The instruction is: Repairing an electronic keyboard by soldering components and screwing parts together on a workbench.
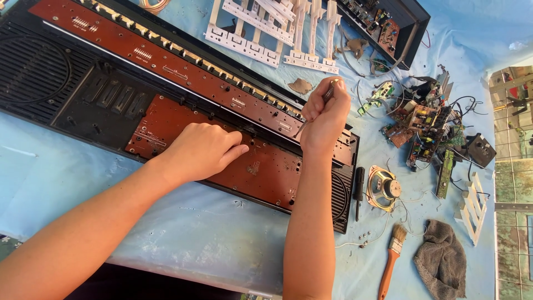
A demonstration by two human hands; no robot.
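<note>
My right hand (325, 114) is fisted around a slim metal screwdriver (322, 100); its tip is hidden against the long black plastic keyboard casing (66, 83), which runs off the bench's left edge. My left hand (202, 150) rests loosely curled on the casing's brown circuit board (266, 172), its fingertips covering whatever lies beneath. Loose screws (363, 239) near the bench's front edge are too small to judge.

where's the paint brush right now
In the head view the paint brush lies at the lower right of the blue-covered table, just left of the grey rag and below the loose round speaker.
</note>
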